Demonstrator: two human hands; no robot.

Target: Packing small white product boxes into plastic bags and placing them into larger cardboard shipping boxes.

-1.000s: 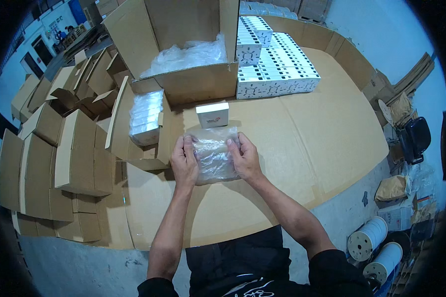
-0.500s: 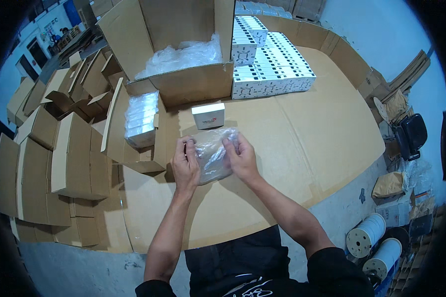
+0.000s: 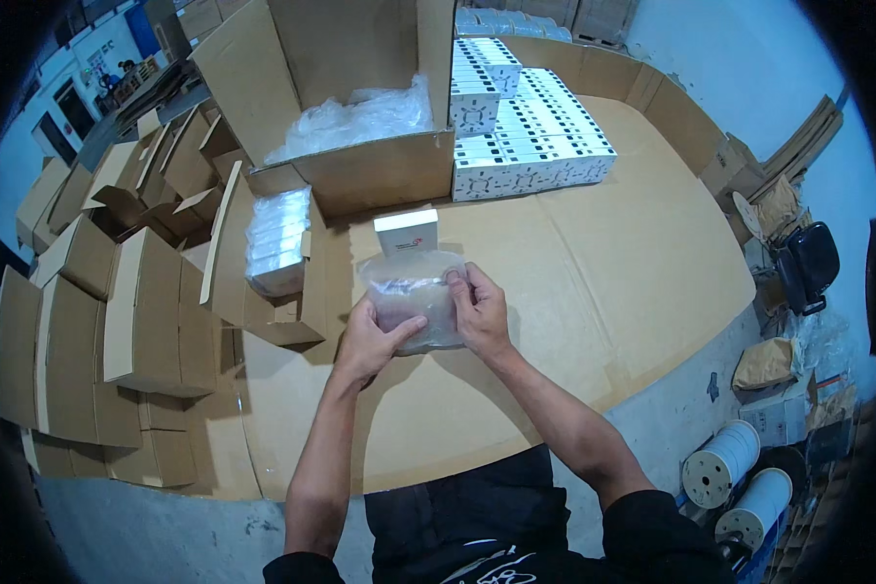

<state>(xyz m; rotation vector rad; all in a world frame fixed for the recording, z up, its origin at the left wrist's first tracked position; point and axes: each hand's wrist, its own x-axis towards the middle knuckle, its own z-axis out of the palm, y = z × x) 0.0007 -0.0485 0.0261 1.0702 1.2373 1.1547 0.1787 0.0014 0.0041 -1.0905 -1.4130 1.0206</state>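
A clear plastic bag with something pale inside (image 3: 411, 297) is held between both my hands over the cardboard-covered table (image 3: 594, 282). My left hand (image 3: 368, 341) grips its lower left side. My right hand (image 3: 481, 310) grips its right edge. Just behind the bag stands a small white box (image 3: 406, 232) on the table.
A large open carton with crumpled plastic (image 3: 355, 117) stands at the back. Beside it is a stack of white boxes (image 3: 526, 136). A smaller open carton with wrapped packs (image 3: 277, 238) lies left. Several folded cartons (image 3: 88, 302) crowd the left side. White spools (image 3: 740, 482) sit on the floor at right.
Both hands and the bag sit slightly higher and closer to the white box than before; the grip on the bag has shifted a little.
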